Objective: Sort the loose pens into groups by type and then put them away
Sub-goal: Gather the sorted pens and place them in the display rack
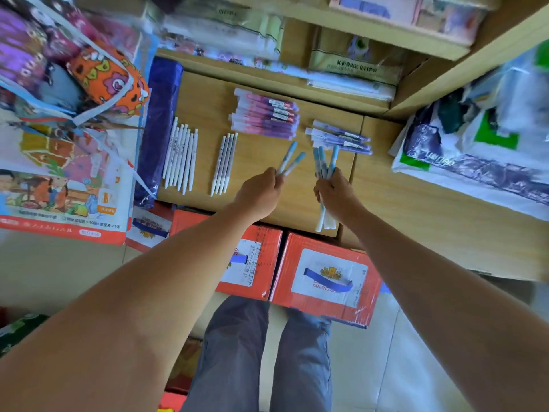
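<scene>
On the wooden board (205, 96) lie sorted rows of pens. Several plain white pens (181, 157) sit at the left, three patterned white pens (225, 163) beside them. A stack of pink and purple pens (266, 114) lies at the back, with a smaller pile of lilac pens (341, 137) to its right. My left hand (261, 190) pinches two blue-capped pens (291, 159) above the board. My right hand (337, 193) grips a bunch of several blue-capped pens (323, 157), their white ends sticking out below my fist.
A dark blue cloth bag (159, 126) borders the board on the left, next to colourful packages (59, 150). Two red cartons (326, 278) stand under the board's near edge. A white plastic bag (481, 138) lies at the right, and shelves with packets (350, 66) are behind.
</scene>
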{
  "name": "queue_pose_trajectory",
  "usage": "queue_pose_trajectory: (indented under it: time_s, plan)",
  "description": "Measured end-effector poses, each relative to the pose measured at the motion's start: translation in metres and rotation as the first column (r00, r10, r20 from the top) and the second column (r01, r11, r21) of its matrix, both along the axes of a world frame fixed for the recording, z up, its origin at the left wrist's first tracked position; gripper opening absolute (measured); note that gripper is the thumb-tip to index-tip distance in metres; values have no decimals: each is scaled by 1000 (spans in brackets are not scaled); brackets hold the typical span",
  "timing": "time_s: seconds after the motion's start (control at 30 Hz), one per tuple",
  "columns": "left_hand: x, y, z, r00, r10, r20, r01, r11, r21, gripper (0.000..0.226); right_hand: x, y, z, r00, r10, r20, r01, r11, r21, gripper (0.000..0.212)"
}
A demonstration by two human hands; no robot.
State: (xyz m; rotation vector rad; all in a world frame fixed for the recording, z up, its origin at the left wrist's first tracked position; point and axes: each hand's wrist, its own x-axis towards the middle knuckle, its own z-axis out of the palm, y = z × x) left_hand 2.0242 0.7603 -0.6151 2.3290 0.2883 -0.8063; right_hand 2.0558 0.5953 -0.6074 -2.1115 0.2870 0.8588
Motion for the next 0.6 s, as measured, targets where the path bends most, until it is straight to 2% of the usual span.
queue_pose_trajectory:
  time_s: [0.07,0.2,0.37,0.6]
  plan:
    - [5,-10,26,998,-55,-21,55,998,-18,33,-3,-17,24,997,-76,29,75,997,24,11]
    - [15,-41,82,991,-116,-61,111,991,-80,29,-12,-53,72,972,-222,83,213,972,99,9]
    - [14,-99,147,981,-190,-39,184,976,-118,26,-37,-106,136,928,-372,35,351,901,256,6]
    - [-15,-210,217,952,-299,69,305,945,-120,31,-98,-213,203,855,-513,70,467,822,326,14]
